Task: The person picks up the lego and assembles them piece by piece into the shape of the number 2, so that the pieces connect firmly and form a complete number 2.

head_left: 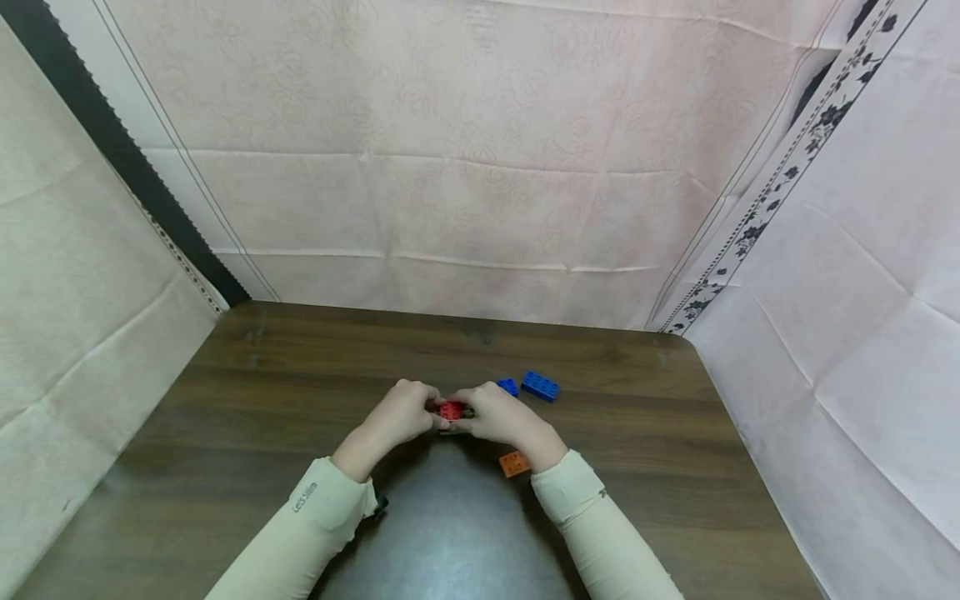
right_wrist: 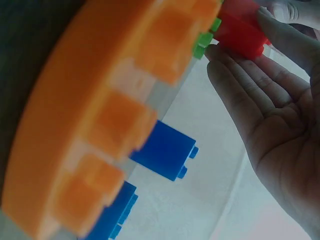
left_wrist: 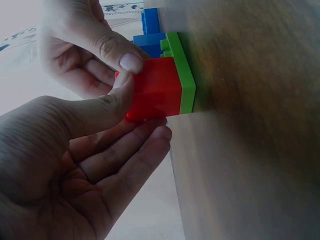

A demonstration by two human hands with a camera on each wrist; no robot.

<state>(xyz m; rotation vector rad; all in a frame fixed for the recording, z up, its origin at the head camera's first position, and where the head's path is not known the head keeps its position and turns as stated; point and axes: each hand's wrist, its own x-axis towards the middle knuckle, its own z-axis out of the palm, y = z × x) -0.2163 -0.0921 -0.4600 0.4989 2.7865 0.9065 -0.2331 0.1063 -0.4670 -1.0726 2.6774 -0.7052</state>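
Observation:
Both hands meet at a red toy building brick (head_left: pixel 451 410) near the middle of the table. It sits at the end of a thin green studded plate (left_wrist: pixel 187 80), whose studs show beyond the brick. My left hand (head_left: pixel 400 416) pinches the brick, its thumb on the near face and its fingers along the lower side in the left wrist view. From the other side my right hand (head_left: pixel 501 415) grips it too, thumb beside the left thumb. In the right wrist view, the right fingers (right_wrist: pixel 245 80) reach along the underside of the red brick.
An orange studded brick (head_left: pixel 514 463) lies by the right wrist and looms large in the right wrist view. Two blue bricks, one (head_left: pixel 540 386) fully visible and another (head_left: pixel 508 387) partly behind the right hand, lie farther back on the wooden table (head_left: pixel 300 367). Pale cloth (head_left: pixel 480 167) hangs around it.

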